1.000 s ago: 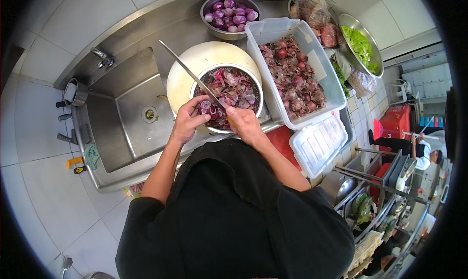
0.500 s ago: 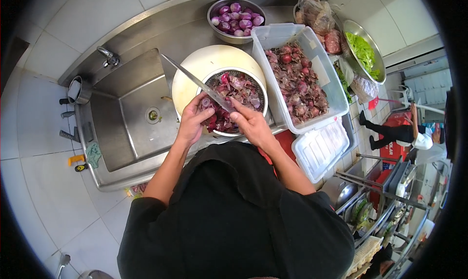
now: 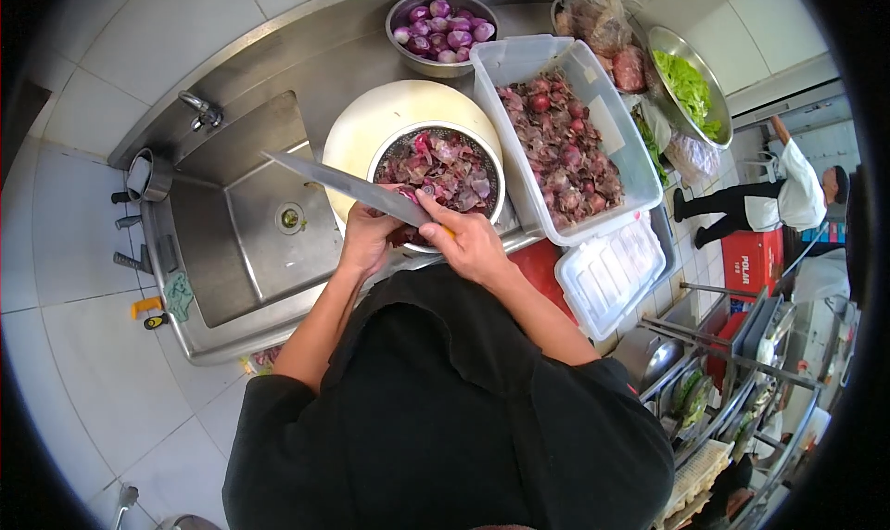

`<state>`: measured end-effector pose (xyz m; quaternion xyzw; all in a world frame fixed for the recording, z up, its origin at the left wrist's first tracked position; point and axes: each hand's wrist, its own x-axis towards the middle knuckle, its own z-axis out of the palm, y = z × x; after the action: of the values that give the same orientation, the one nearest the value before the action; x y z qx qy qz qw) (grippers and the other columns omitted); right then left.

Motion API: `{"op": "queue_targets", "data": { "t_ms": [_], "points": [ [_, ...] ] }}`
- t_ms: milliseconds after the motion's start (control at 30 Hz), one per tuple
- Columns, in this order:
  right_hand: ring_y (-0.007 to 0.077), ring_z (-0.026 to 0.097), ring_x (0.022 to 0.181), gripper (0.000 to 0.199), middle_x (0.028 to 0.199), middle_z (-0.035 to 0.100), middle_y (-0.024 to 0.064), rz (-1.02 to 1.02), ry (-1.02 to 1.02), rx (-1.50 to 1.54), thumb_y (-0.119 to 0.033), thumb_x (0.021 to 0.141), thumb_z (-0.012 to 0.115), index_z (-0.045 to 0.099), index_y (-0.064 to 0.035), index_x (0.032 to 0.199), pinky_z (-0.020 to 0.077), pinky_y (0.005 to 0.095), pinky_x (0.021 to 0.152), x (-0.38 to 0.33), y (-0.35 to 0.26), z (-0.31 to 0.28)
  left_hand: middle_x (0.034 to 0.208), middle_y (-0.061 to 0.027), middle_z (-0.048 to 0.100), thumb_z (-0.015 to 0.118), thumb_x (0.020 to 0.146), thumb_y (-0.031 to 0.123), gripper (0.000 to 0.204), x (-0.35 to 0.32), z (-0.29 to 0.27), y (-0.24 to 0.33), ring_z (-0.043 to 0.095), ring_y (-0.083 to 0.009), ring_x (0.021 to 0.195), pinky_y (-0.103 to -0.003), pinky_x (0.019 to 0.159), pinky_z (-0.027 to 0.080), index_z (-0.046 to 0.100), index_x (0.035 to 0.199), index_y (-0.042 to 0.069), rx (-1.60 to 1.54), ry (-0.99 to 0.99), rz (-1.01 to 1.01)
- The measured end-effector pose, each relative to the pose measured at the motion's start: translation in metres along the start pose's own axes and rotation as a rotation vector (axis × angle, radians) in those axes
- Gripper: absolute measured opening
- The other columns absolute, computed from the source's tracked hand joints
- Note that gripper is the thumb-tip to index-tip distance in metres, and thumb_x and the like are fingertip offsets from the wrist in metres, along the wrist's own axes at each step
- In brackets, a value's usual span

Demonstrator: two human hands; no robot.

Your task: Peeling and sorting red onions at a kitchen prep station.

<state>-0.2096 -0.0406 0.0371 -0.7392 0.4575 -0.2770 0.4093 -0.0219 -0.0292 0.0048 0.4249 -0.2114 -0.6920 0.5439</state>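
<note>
My right hand [image 3: 468, 245] is closed on the yellow handle of a large knife [image 3: 345, 182]. The blade points to the far left and crosses over my left hand [image 3: 369, 240]. My left fingers are closed on a red onion [image 3: 408, 193], mostly hidden behind the blade. Both hands are above the near side of a metal colander [image 3: 502, 189] that holds purple onion skins [image 3: 449, 170]. Beneath the colander lies a round cream board [image 3: 366, 127]. Peeled purple onions [image 3: 440, 28] fill a steel bowl [image 3: 464, 69] at the back.
A clear plastic bin [image 3: 498, 127] of unpeeled onions and loose skins stands right of the colander, its lid [image 3: 607, 275] nearer me. The sink [image 3: 218, 252] is at left. Lettuce [image 3: 686, 90] sits in a bowl at far right. Beyond, a person [image 3: 788, 196] stands near a metal rack [image 3: 732, 345].
The knife has swung lower and flatter, its tip moving left and nearer me. My left hand has turned behind the blade. The person at far right has shifted and shows more fully.
</note>
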Motion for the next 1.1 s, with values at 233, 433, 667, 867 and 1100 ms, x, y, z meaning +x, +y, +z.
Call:
{"op": "queue_targets", "data": {
  "t_ms": [233,433,667,867,1100],
  "points": [
    [0.0238,0.061,0.057,0.054,0.066,0.065,0.0095,0.185,-0.087,0.397,-0.049,0.097,0.052,0.055,-0.0109,0.136,0.0489,0.0372,0.06,0.003,0.008,-0.005,0.109,-0.0093,0.064,0.067,0.08,-0.01,0.042,0.006,0.0,-0.001,0.061,-0.016,0.101,-0.03,0.092,0.05,0.056,0.119,-0.001,0.044,-0.087,0.169],
    [0.0081,0.038,0.046,0.052,0.053,0.042,-0.002,0.491,0.03,0.519,-0.047,0.101,0.047,0.046,-0.0106,0.063,0.0297,0.0268,0.042,0.002,0.01,-0.02,0.116,-0.0103,0.063,0.066,0.08,-0.007,0.049,0.0,-0.005,0.017,0.061,-0.0163,0.105,-0.03,0.096,0.048,0.054,0.127,-0.002,0.049,-0.251,0.077],
    [0.0213,0.062,0.064,0.05,0.074,0.065,0.0098,0.265,-0.059,0.346,-0.044,0.099,0.051,0.059,-0.0027,0.126,0.047,0.0347,0.06,-0.004,0.015,-0.017,0.116,-0.0098,0.063,0.069,0.081,-0.001,0.051,0.007,0.004,0.007,0.061,-0.0167,0.104,-0.03,0.095,0.048,0.053,0.129,-0.003,0.254,-0.102,0.147],
    [0.0424,0.065,0.079,0.061,0.08,0.065,0.0257,0.124,-0.022,-0.066,-0.054,0.091,0.056,0.052,-0.0163,0.139,0.0502,0.0459,0.075,-0.008,0.006,-0.008,0.102,-0.0093,0.068,0.072,0.076,0.003,0.046,0.0,0.02,0.009,0.064,-0.0143,0.092,-0.028,0.085,0.051,0.06,0.12,-0.003,0.52,0.005,0.193],
    [0.0387,0.065,0.067,0.055,0.072,0.067,0.0178,-0.012,0.137,-0.061,-0.05,0.094,0.055,0.058,-0.0104,0.132,0.0506,0.0453,0.069,0.0,0.022,0.003,0.115,-0.0108,0.064,0.071,0.079,-0.002,0.056,0.001,0.011,-0.006,0.062,-0.0158,0.102,-0.029,0.093,0.049,0.051,0.13,-0.006,0.364,-0.059,0.183]
  ]
}}
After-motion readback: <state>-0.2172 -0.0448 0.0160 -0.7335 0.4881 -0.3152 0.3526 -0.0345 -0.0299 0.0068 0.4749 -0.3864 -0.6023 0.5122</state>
